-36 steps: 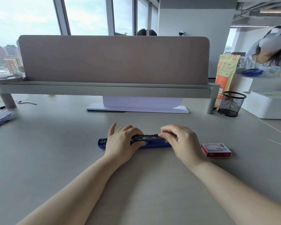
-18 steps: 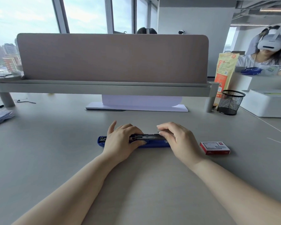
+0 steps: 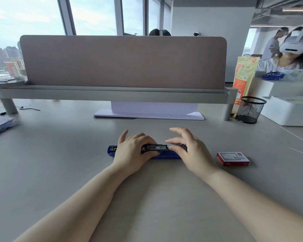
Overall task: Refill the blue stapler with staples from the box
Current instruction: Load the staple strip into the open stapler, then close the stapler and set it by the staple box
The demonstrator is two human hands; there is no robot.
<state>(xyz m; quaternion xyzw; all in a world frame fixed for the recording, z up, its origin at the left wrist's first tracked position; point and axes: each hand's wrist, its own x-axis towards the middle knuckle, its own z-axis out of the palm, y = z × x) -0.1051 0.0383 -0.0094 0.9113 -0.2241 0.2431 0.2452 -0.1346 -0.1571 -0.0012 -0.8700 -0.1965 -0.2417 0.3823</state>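
Blue stapler (image 3: 164, 155) lies lengthwise on the desk (image 3: 59, 163) under both hands, its black magazine (image 3: 155, 147) exposed between them. We see the staple box (image 3: 233, 158) closed just right of the right hand (image 3: 191, 152), so its contents cannot be confirmed. A black mesh cup (image 3: 250, 110) stands well beyond that hand; its interior is not visible. The left hand (image 3: 133, 152) is curled down on the stapler, thumb along the near side. Compared with half a second ago, the right hand has raised and spread its fingers, with thumb and forefinger pinched at the magazine end. Both hands hide the middle and right end of the stapler.
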